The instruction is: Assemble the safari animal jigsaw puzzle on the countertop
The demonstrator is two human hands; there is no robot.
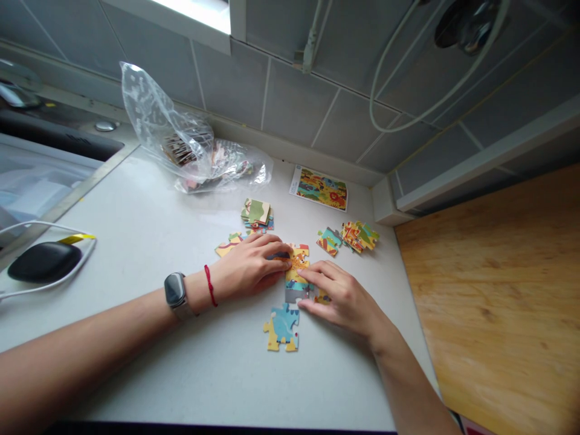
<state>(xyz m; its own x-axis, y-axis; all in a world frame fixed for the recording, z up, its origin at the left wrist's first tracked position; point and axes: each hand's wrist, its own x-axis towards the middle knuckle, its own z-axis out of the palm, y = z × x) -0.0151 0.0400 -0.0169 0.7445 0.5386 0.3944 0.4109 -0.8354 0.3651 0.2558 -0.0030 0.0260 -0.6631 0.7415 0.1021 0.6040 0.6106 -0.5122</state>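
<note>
Puzzle pieces (297, 278) under hands (254, 260), card (321, 188) lettering illegible

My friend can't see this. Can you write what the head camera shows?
Two bare hands, left and right, press colourful cardboard puzzle pieces on a white counter. Behind them sits a clear plastic bag of more pieces.

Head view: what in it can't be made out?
All in the head view:
Puzzle pieces beside and under the left hand: partly covered by it.
Yellow piece by the right hand: mostly hidden by its fingers.
Contents of the plastic bag: count lost to creases and glare.
Watch display: too small.
White cable: cut off at the left edge.
</note>
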